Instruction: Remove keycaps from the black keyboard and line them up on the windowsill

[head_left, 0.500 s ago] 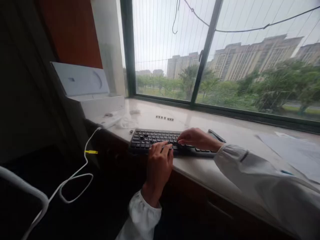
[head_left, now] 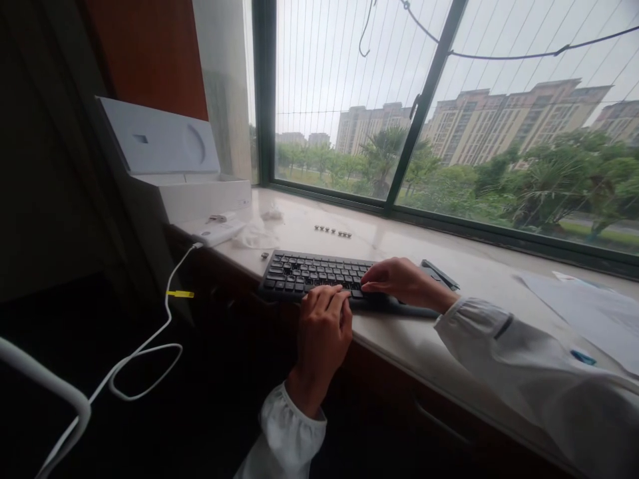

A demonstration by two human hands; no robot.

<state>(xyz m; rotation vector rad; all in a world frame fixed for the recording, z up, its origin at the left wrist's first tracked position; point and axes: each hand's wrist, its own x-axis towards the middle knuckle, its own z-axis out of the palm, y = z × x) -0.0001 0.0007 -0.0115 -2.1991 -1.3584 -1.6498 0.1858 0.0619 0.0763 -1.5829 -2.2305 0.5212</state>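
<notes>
Head view: the keyboard [head_left: 309, 267] lies flat along the front edge of the pale surface [head_left: 299, 211], below the window [head_left: 334, 100]. Several key positions show dark gaps without caps. My left hand [head_left: 325, 322] is at the near edge of the keyboard, palm down, fingers bent and lying side by side, fingertips over the lower key rows; I cannot tell whether it grips the edge. My right hand [head_left: 392, 278] covers the right portion, thumb and fingertips drawn close together at the keys; I cannot tell whether a part is clamped between them. A row of small dark pieces [head_left: 333, 231] sits beyond the keyboard, and a single dark piece [head_left: 264, 255] sits just beside its left end. A flat dark object [head_left: 439, 274] lies beyond my right wrist. At far left stands a white box [head_left: 207, 201], lid raised; papers [head_left: 574, 309] lie at far right.
</notes>
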